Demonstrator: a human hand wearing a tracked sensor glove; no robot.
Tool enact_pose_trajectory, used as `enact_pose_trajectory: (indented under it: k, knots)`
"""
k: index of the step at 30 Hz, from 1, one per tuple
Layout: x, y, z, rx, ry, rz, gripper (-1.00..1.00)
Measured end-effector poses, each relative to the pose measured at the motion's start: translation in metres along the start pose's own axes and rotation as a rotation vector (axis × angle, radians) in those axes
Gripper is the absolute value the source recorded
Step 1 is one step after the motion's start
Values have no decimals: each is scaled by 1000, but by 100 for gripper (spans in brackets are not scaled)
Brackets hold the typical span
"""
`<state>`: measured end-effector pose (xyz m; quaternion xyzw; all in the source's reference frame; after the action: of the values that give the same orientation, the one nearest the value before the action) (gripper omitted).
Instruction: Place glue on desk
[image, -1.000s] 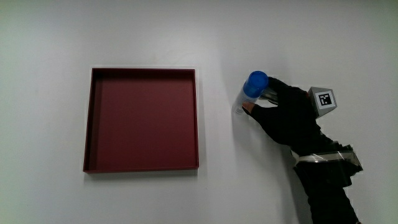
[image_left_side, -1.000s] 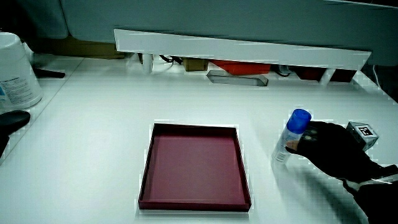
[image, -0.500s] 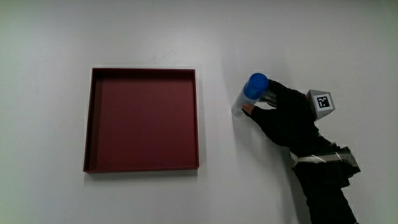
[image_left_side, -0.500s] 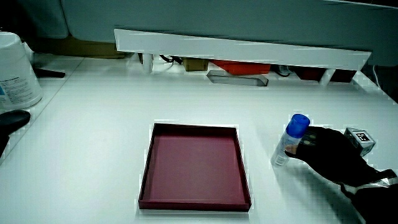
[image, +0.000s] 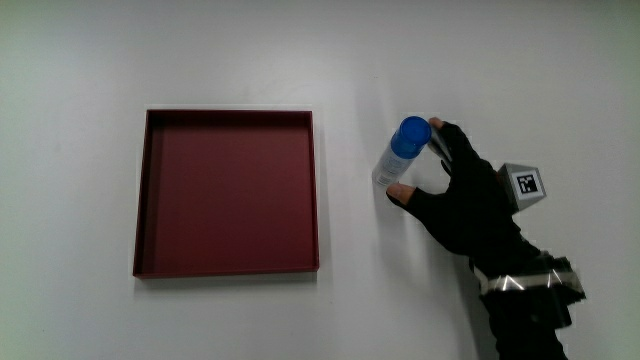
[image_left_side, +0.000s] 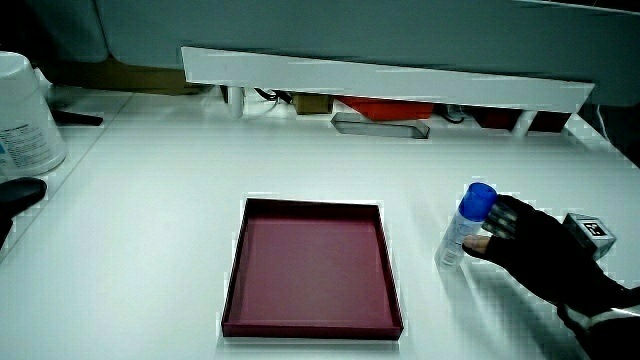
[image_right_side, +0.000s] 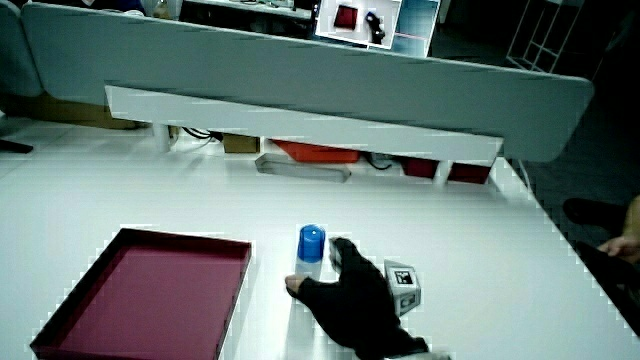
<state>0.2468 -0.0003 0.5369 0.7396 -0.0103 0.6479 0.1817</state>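
- One white table (image: 220, 50) carries everything; in both side views a single low white partition (image_left_side: 390, 85) runs along its edge farthest from the person.
- One shallow square dark red tray (image: 147, 190), with a low rim, lies flat on the table; its floor holds nothing. It also shows in both side views (image_left_side: 312, 262) (image_right_side: 140, 300).
- One hand in a black glove (image: 462, 200) is on the table beside the tray, well apart from the tray's rim, with its forearm (image: 520, 310) running toward the person.
- One large white tub with a printed label (image_left_side: 22, 115) stands near the table's edge, farther from the person than the tray, seen in a side view.
- One glue stick, a clear tube with a blue cap (image: 400, 150), stands nearly upright on the table between the tray and the hand, apart from the tray and about level with the half of it farther from the person. It shows in both side views (image_left_side: 468, 222) (image_right_side: 309, 255).
- The hand's fingers are spread around the glue stick: fingertips (image: 440, 135) just beside the blue cap, thumb near the tube's base. I cannot tell whether they touch the tube.
- One small cube with a black-and-white pattern (image: 524, 183) sits on the back of the glove.
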Motion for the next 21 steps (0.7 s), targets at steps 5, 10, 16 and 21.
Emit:
enact_pose_trajectory:
  k: [5, 10, 16, 21]
  knots:
    - [-5, -27, -3, 35, -44, -17, -100]
    - [-7, -54, -13, 30, -31, 69, -100]
    - [-13, -88, -29, 48, -73, 67, -100]
    - [-23, -108, -44, 61, -9, 39, -100]
